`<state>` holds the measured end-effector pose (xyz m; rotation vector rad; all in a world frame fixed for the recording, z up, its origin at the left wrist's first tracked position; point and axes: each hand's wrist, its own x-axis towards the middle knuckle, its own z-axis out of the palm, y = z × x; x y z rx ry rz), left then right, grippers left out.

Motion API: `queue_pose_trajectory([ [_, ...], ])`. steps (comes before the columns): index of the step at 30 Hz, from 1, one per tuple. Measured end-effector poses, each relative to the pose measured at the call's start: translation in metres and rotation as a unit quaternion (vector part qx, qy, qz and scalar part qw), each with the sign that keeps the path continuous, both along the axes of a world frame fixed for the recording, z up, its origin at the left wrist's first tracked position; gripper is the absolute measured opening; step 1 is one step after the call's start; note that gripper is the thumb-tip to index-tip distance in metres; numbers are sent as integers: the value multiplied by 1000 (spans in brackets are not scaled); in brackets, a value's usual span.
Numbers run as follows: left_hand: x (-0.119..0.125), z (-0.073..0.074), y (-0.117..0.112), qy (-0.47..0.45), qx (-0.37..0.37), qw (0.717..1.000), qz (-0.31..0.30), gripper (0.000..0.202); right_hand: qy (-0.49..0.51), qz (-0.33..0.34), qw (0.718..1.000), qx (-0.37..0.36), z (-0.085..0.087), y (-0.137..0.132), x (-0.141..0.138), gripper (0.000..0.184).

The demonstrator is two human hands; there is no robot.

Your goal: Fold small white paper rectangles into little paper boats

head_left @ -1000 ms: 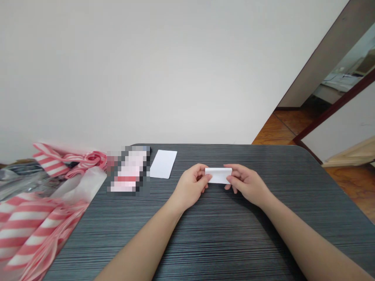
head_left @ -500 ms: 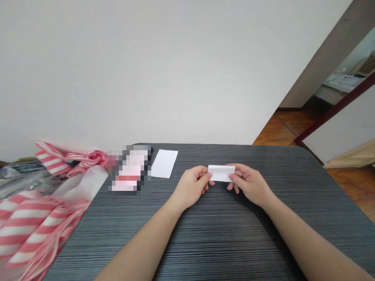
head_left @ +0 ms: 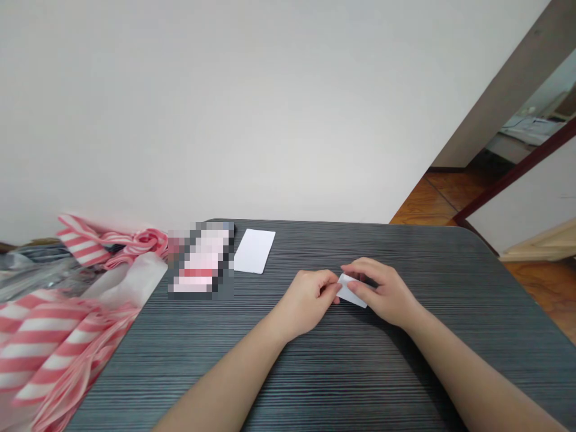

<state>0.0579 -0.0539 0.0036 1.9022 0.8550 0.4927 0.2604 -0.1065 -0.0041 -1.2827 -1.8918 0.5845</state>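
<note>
Head view: pinches white paper [head_left: 355, 296] by left end with left hand [head_left: 310, 300], touches it with right hand [head_left: 380, 291], cannot tell if pinching; over dark table [head_left: 351, 378], well inside far and right edges, apart from white card [head_left: 254, 251].

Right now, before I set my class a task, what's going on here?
A person's left-hand grip pinches a small white piece, apparently paper, at a slant; the right-hand grip touches it too. A larger white sheet lies flat on the dark table, farther left, beside a pixelated item I can't identify.
</note>
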Motion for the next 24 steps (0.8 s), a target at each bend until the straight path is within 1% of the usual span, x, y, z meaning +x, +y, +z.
queue_pose_trajectory([
  [6, 1, 0, -2, 2, 23, 999, -23, 28, 4, -6, 1000, -20, 1, 1, -4, 13],
  [11, 0, 1, -2, 12, 25, 999, -38, 27, 6, -22, 999, -35, -1, 2, -5, 13],
  [24, -1, 2, -2, 9, -1, 999, -44, 29, 30, -47, 996, -73, 1, 3, -8, 17],
])
